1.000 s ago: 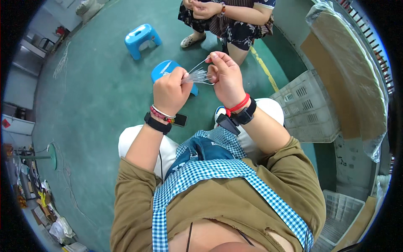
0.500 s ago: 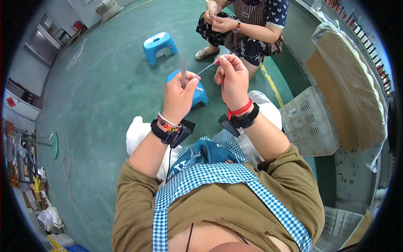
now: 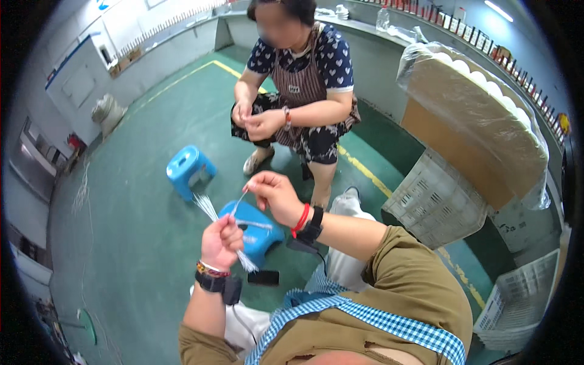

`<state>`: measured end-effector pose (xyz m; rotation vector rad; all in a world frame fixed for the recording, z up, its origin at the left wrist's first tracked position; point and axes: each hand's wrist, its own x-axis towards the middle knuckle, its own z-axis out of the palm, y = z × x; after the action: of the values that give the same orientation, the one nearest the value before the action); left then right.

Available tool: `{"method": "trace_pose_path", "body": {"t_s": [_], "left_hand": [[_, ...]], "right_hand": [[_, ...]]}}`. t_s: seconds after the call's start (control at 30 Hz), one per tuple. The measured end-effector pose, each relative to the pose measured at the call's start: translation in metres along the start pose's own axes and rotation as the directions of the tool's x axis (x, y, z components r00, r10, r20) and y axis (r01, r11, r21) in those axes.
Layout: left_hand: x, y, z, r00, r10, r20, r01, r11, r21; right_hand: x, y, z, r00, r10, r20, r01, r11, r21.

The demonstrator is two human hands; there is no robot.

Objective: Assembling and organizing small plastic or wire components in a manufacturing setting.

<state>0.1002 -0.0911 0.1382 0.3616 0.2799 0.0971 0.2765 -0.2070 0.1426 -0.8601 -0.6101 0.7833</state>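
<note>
The person sits low over a green floor (image 3: pixel 140 255), both arms raised in front of the chest. The left hand (image 3: pixel 222 240) is clenched around a bundle of thin white strands (image 3: pixel 207 210); the strands fan out above the fist toward the upper left, and a short tuft of them pokes out below it. A dark wristband and a beaded bracelet sit on that wrist. The right hand (image 3: pixel 277 194) is just beside and a little higher, thumb and forefinger pinched on a single strand (image 3: pixel 238 204) that runs down to the bundle in the other fist. A red band and a black watch circle the right wrist.

Right under the hands stands a blue plastic stool (image 3: pixel 258 234) with a few more white strands lying across its top. A second blue stool (image 3: pixel 190 170) stands farther off on the left. A small dark phone-like slab (image 3: pixel 263 278) lies on the floor near the closer stool.

Across from them another person (image 3: pixel 298 97) in a dotted top and striped apron crouches, their hands held together at waist height on something too small to make out. To the right are pale plastic crates (image 3: pixel 435 201), and above them a big cardboard sheet wrapped in clear film (image 3: pixel 468 121)
</note>
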Motion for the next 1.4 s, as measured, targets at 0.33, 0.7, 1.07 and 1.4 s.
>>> {"method": "trace_pose_path", "body": {"t_s": [0.33,0.7,1.07,1.4], "left_hand": [[0.042,-0.005,-0.026,0.758,0.644,0.107,-0.266,0.155,0.951],[0.034,-0.003,-0.043,0.931,0.299,-0.21,-0.139,0.821,0.553],[0.016,-0.002,-0.047,0.674,0.692,0.258,-0.201,-0.164,0.966],[0.015,0.018,-0.051,0.942,0.26,-0.212,-0.011,0.656,0.754]], "right_hand": [[0.022,0.031,-0.037,0.986,0.064,-0.151,-0.071,0.997,-0.043],[0.005,0.044,-0.038,0.983,0.165,-0.083,-0.172,0.981,-0.087],[0.015,0.052,-0.033,0.974,0.216,-0.062,-0.22,0.973,-0.068],[0.024,0.056,-0.036,0.97,0.244,-0.004,-0.243,0.968,-0.058]]}}
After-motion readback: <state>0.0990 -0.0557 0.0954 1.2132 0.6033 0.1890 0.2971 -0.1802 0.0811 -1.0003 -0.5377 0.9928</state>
